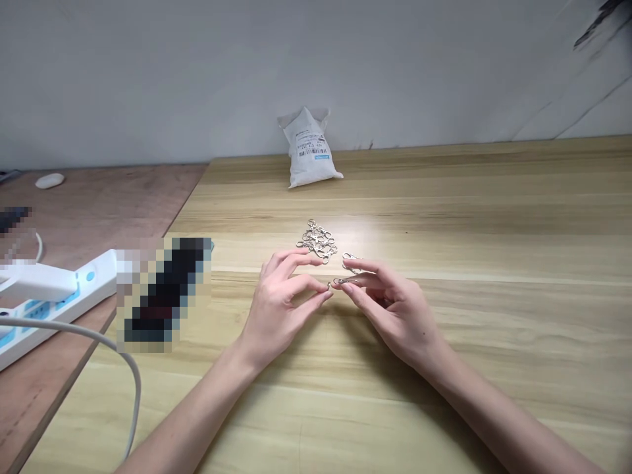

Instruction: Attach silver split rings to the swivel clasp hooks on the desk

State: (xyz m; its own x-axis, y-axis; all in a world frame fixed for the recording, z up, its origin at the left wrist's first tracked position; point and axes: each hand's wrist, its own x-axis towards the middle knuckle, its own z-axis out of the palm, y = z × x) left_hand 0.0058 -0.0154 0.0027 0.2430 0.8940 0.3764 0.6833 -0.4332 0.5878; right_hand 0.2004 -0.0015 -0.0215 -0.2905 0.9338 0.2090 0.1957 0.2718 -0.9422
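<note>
My left hand (284, 296) and my right hand (382, 303) meet over the light wooden table (444, 217), fingertips almost touching. The right hand pinches a small silver metal clasp (344, 281) between thumb and fingers. The left hand's thumb and forefinger are pinched at a tiny ring (328, 286) at the clasp's left end. A little pile of several similar silver clasps (318, 240) lies just beyond the fingers. One more loose clasp (348, 258) lies right of the pile, near the right forefinger.
A small white plastic packet with a barcode label (308, 150) stands at the wall behind the pile. To the left lie a white power strip with a grey cable (44, 289), a pixelated dark object (165, 293), and a white oval item (49, 180) on a darker brown table (99, 204).
</note>
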